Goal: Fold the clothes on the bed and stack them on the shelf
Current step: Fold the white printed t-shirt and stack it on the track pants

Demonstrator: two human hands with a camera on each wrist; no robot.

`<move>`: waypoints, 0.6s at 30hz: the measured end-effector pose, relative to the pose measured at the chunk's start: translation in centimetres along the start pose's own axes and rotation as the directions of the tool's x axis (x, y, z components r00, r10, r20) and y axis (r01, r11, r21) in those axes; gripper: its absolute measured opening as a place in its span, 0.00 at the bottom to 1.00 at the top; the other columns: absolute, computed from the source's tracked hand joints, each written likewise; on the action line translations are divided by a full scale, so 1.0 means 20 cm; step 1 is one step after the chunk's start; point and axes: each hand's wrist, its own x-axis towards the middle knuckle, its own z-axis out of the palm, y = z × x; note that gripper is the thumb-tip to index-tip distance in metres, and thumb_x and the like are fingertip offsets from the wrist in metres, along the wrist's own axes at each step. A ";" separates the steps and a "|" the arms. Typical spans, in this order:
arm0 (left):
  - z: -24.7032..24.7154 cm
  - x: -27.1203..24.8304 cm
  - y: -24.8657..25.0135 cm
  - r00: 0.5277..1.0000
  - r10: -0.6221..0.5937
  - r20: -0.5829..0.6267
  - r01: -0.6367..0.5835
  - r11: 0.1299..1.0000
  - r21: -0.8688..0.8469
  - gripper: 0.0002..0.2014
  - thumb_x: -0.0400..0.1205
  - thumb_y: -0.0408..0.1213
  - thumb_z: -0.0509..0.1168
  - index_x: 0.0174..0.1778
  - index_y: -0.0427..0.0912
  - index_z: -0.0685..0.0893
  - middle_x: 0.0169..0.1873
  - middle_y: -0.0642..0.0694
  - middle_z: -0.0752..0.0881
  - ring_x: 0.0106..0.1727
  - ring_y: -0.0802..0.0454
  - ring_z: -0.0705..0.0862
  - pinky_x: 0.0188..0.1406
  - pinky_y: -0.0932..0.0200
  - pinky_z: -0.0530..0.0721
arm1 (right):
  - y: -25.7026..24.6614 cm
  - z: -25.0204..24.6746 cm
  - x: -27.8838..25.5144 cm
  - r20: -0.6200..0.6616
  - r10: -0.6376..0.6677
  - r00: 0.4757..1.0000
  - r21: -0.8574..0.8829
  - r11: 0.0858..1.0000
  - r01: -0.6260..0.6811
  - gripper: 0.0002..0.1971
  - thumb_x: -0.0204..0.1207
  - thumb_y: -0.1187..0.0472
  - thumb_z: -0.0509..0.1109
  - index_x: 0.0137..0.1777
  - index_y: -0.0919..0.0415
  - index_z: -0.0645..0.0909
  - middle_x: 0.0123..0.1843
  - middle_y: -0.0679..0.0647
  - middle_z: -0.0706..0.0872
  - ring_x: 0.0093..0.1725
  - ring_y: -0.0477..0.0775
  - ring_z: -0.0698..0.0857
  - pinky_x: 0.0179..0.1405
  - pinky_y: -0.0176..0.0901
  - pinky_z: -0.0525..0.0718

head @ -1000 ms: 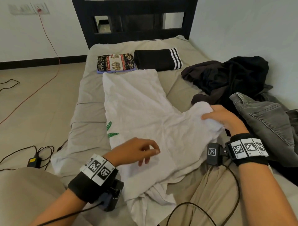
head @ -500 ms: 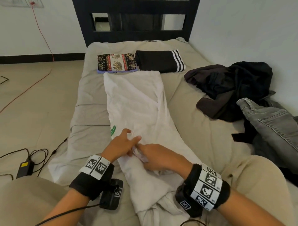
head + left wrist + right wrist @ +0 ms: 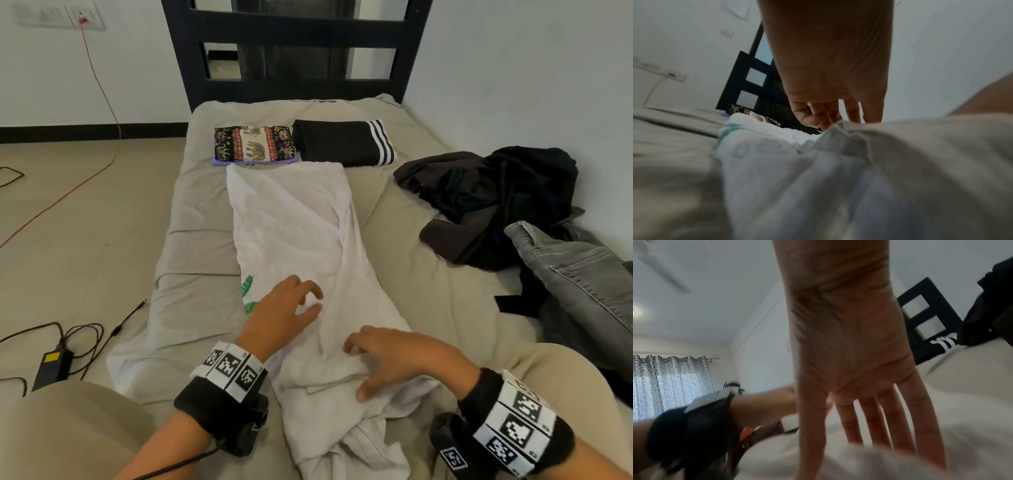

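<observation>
A white T-shirt (image 3: 294, 233) with a green print lies lengthwise down the middle of the bed (image 3: 411, 233), both sides folded inward into a long strip. My left hand (image 3: 291, 308) hovers over its lower middle with fingers loosely curled and holding nothing; the left wrist view shows those fingers (image 3: 828, 113) above the white cloth (image 3: 789, 170). My right hand (image 3: 383, 356) lies spread on the shirt's folded-in sleeve area near me. In the right wrist view its fingers (image 3: 875, 418) are straight and splayed over the cloth.
Two folded pieces sit by the headboard: an elephant-print one (image 3: 255, 145) and a black one with white stripes (image 3: 344, 142). A heap of dark clothes (image 3: 496, 198) and grey jeans (image 3: 575, 274) lies at the right. Cables and a power adapter (image 3: 51, 363) lie on the floor left.
My right hand carried the shirt's right sleeve across onto the body, then let go and flattened near me. My left hand released the cloth and lifted slightly.
</observation>
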 end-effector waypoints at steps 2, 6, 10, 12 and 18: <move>0.00 0.02 0.03 0.992 0.040 0.116 -0.035 0.998 -0.045 0.09 0.83 0.51 0.64 0.54 0.53 0.82 0.41 0.55 0.78 0.38 0.63 0.74 0.40 0.63 0.73 | -0.02 -0.06 0.03 0.088 0.010 0.996 -0.034 0.999 -0.007 0.34 0.72 0.40 0.74 0.76 0.50 0.69 0.67 0.51 0.77 0.60 0.50 0.77 0.64 0.45 0.77; 0.02 0.11 0.03 0.973 -0.011 0.232 0.007 1.000 0.020 0.15 0.82 0.54 0.64 0.62 0.54 0.78 0.49 0.56 0.81 0.43 0.58 0.78 0.45 0.61 0.76 | -0.02 -0.41 0.11 0.008 0.026 1.000 0.005 1.000 -0.026 0.25 0.78 0.41 0.69 0.69 0.53 0.78 0.60 0.50 0.85 0.54 0.51 0.86 0.58 0.44 0.83; 0.08 0.19 -0.01 0.982 -0.108 0.158 0.103 0.994 0.040 0.22 0.82 0.56 0.62 0.68 0.49 0.74 0.62 0.52 0.75 0.53 0.51 0.81 0.54 0.54 0.80 | 0.08 -0.82 0.31 -0.227 0.114 0.967 0.224 0.973 -0.062 0.19 0.82 0.47 0.66 0.64 0.59 0.81 0.56 0.52 0.87 0.52 0.51 0.87 0.52 0.43 0.85; 0.10 0.23 -0.05 0.986 -0.137 0.093 0.142 0.989 -0.046 0.23 0.82 0.58 0.62 0.67 0.48 0.75 0.65 0.53 0.71 0.55 0.52 0.81 0.56 0.54 0.80 | 0.17 -1.00 0.47 -0.350 0.232 0.908 0.385 0.919 -0.087 0.19 0.83 0.49 0.66 0.64 0.64 0.80 0.58 0.56 0.86 0.55 0.55 0.86 0.52 0.44 0.84; 0.11 0.30 -0.08 0.983 -0.171 0.069 0.178 0.976 -0.125 0.29 0.80 0.63 0.60 0.74 0.54 0.68 0.69 0.60 0.68 0.64 0.58 0.77 0.59 0.62 0.77 | 0.45 -1.27 0.93 -0.358 0.478 0.802 0.536 0.809 -0.242 0.30 0.81 0.48 0.67 0.76 0.68 0.68 0.73 0.62 0.77 0.70 0.61 0.78 0.66 0.51 0.78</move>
